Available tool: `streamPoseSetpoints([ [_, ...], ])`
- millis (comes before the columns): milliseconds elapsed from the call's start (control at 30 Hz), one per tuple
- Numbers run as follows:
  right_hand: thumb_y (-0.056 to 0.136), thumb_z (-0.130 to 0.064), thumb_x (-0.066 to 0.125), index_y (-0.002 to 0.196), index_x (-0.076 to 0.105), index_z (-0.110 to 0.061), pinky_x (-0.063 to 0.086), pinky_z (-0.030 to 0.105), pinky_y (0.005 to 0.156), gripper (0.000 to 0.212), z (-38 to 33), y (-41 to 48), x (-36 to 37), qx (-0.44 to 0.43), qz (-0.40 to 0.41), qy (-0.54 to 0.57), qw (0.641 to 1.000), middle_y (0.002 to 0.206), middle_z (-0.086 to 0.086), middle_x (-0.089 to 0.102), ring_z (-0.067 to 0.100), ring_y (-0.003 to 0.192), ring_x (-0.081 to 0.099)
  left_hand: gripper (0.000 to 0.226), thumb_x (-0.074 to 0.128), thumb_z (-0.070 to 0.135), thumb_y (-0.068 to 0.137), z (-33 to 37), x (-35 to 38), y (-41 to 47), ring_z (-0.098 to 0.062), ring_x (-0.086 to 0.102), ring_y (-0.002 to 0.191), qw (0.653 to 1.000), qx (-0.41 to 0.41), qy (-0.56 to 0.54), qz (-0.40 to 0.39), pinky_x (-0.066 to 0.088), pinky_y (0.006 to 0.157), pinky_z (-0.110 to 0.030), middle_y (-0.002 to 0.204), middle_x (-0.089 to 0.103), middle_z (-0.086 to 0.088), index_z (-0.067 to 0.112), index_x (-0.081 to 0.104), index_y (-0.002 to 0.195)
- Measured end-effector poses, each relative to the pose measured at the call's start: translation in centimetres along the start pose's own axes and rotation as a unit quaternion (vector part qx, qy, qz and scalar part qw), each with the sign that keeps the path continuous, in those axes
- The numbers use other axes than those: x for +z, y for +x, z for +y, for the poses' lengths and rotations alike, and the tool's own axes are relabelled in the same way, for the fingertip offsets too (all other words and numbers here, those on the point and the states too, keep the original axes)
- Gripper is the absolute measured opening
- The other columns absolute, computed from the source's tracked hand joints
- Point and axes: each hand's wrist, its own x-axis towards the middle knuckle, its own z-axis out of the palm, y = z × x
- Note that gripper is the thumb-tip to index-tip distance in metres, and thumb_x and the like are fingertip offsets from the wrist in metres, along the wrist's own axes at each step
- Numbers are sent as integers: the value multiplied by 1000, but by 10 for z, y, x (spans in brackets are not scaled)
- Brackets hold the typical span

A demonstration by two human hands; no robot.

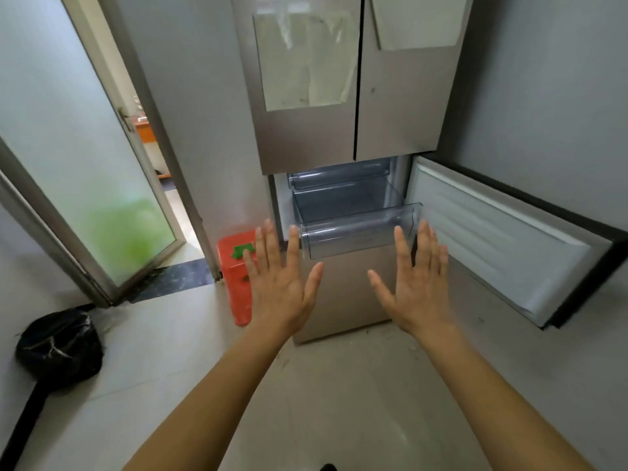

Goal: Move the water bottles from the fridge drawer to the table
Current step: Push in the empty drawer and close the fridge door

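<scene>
A person stands facing a tall fridge (306, 141) with a brushed, silver-grey metal skin and two flat upper doors, each bearing a pale, filmy rectangular sheet. Its lower right door (503, 239) hangs wide open to the right, showing a white, ribbed plastic lining edged in black. From the lower compartment a drawer (356, 232) of clear, slightly bluish plastic sticks out; it is a shallow rectangular box with rounded corners and a curved front lip, and another clear bin sits above it further inside. Both bare forearms reach forward from the bottom of the view. The left hand (282, 283) and right hand (418, 287) are raised with their backs to the camera, fingers (293, 246) straight and spread, thumbs angled toward each other, grasping nothing. The drawer's front lies between the two hands and just beyond the fingertips; the left forefinger overlaps its left corner and the right forefinger (402, 246) its right end in the view, though whether either touches the plastic cannot be told. Where the water bottles are cannot be told from this view. A red plastic box (234, 277) with a green patch stands on the pale tiled floor (170, 368) left of the fridge, partly behind the left hand. Further left are a frosted glass door (85, 164) in a metal frame and a shiny, crumpled black bag (59, 345).
</scene>
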Motion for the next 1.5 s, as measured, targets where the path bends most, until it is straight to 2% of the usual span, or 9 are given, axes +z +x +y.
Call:
streamPoseSetpoints([
  [300, 93, -64, 45, 158, -10, -23, 6, 52, 123, 95, 66, 147, 73, 49, -67, -6, 997, 163, 16, -22, 31, 152, -16, 77, 14, 67, 97, 23, 96, 172, -26, -31, 145, 996, 4, -44, -74, -8, 119, -52, 157, -36, -6, 29, -22, 153],
  [500, 91, -67, 48, 155, -19, -29, 6, 47, 121, 100, 96, 194, 125, 188, -130, 160, 960, 162, 5, -29, 27, 152, -17, 84, 28, 67, 95, 46, 154, 237, -28, -21, 149, 963, -101, -178, -178, -2, 120, -50, 161, -24, -9, 26, -14, 155],
  [833, 75, -69, 67, 156, -14, -25, 22, 52, 121, 123, 189, 267, 237, 442, -270, 412, 750, 167, 2, -6, 31, 152, 10, 95, 43, 59, 96, 89, 255, 306, -39, 1, 150, 793, -473, -324, -207, 7, 119, -47, 162, -16, -17, 9, -12, 155],
  [967, 95, -40, 62, 156, 22, -14, 37, 46, 114, 77, 207, 287, 264, 517, -325, 534, 585, 160, 9, 26, 31, 142, 35, 99, 51, 52, 96, 115, 276, 321, -36, -4, 150, 772, -541, -307, -130, 8, 120, -44, 160, -25, -15, 8, -16, 154],
  [1067, 98, -35, 59, 154, 28, -14, 39, 44, 113, 67, 218, 303, 281, 541, -339, 566, 522, 159, 13, 28, 34, 137, 41, 106, 60, 46, 93, 114, 297, 327, -31, -11, 151, 749, -588, -302, -51, 6, 121, -44, 161, -25, -12, 8, -18, 153],
  [1200, 98, -19, 57, 146, 38, -11, 46, 41, 106, 52, 224, 322, 299, 584, -309, 586, 468, 153, 16, 33, 36, 124, 51, 109, 68, 43, 77, 102, 313, 338, -40, 37, 134, 616, -693, -375, 6, 39, 109, -53, 159, 12, -11, 9, -1, 155],
  [1300, 97, -5, 52, 120, 49, -8, 50, 42, 99, 24, 223, 340, 309, 607, -281, 606, 431, 146, 19, 41, 38, 118, 54, 55, 60, 27, 91, 90, 320, 345, -38, 53, 109, 534, -687, -492, -19, 57, 79, -49, 141, 37, -13, 6, 42, 139],
  [1367, 98, -1, 51, 120, 50, -5, 49, 45, 102, 22, 223, 353, 312, 610, -266, 612, 428, 144, 21, 41, 40, 126, 51, 37, 54, 19, 96, 89, 321, 353, -38, 51, 114, 535, -668, -516, -35, 58, 70, -44, 138, 40, -11, 6, 51, 131],
  [1500, 100, -2, 53, 136, 47, -2, 48, 44, 105, 36, 221, 374, 320, 580, -256, 638, 437, 144, 21, 42, 34, 114, 57, 23, 50, 16, 102, 85, 320, 377, -34, 54, 107, 550, -636, -540, -19, 54, 87, -44, 122, 45, -14, 4, 50, 121],
])
